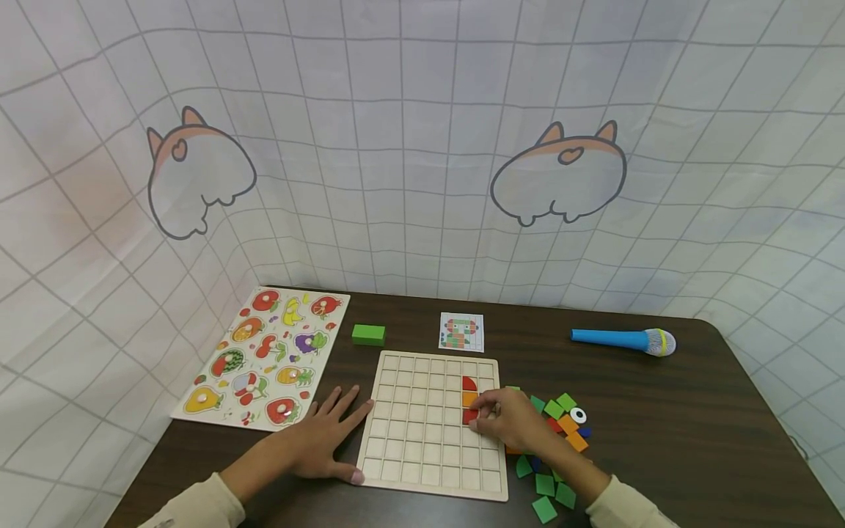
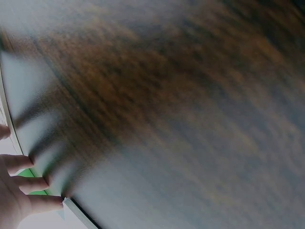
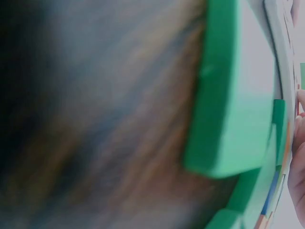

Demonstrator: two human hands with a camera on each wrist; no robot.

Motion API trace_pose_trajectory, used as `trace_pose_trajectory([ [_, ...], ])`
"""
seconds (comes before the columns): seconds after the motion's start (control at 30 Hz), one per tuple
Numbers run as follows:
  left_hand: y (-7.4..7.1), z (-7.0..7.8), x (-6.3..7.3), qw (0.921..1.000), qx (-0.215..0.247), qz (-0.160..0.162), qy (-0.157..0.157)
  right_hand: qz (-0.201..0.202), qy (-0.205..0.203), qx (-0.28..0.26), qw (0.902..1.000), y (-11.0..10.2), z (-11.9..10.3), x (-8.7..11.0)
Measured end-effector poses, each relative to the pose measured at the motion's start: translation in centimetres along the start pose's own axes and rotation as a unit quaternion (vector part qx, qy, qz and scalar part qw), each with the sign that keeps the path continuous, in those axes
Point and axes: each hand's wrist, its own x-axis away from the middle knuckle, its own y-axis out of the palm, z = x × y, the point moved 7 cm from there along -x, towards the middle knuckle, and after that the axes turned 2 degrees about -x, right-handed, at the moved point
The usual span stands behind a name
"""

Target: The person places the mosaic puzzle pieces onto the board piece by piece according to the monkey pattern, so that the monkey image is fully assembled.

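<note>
A wooden grid board (image 1: 414,425) lies on the dark table with a red quarter-round tile (image 1: 469,383) and an orange square tile (image 1: 469,399) in one column. Just below them, my right hand (image 1: 511,419) pinches a red tile (image 1: 469,416) between thumb and forefinger, over the same column. My left hand (image 1: 330,436) lies with spread fingers beside the board, fingertips and thumb at its left edge. In the left wrist view, the fingers (image 2: 29,183) show straight at the lower left. Large green tiles (image 3: 233,95) fill much of the right wrist view.
Loose coloured tiles (image 1: 544,484) are heaped right of the board, partly under my right forearm. A pattern card (image 1: 461,332) lies behind the board, with a green block (image 1: 368,335) to its left. A fruit puzzle (image 1: 264,359) lies far left, a blue toy microphone (image 1: 620,340) at back right.
</note>
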Motion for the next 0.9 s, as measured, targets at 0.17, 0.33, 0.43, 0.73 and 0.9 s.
trace_pose_trajectory([
  [0.17, -0.01, 0.07, 0.05, 1.0, -0.002, 0.002, 0.003, 0.002, 0.001, 0.008, 1.0, -0.07, -0.16, -0.13],
  [0.33, -0.07, 0.14, 0.14, 1.0, -0.006, 0.005, 0.005, 0.003, 0.005, 0.012, 0.9999, -0.09, -0.16, -0.19],
  [0.43, -0.1, 0.17, 0.16, 1.0, -0.008, 0.004, 0.002, 0.003, 0.004, 0.016, 0.9999, -0.11, -0.24, -0.17],
  [0.73, -0.07, 0.11, 0.19, 0.9999, -0.005, -0.003, -0.01, 0.014, 0.001, 0.037, 0.9992, -0.15, -0.63, -0.32],
  [0.9, -0.01, 0.06, 0.11, 0.9998, -0.006, -0.006, -0.015, 0.009, -0.009, 0.046, 0.9989, -0.11, -0.82, -0.3],
])
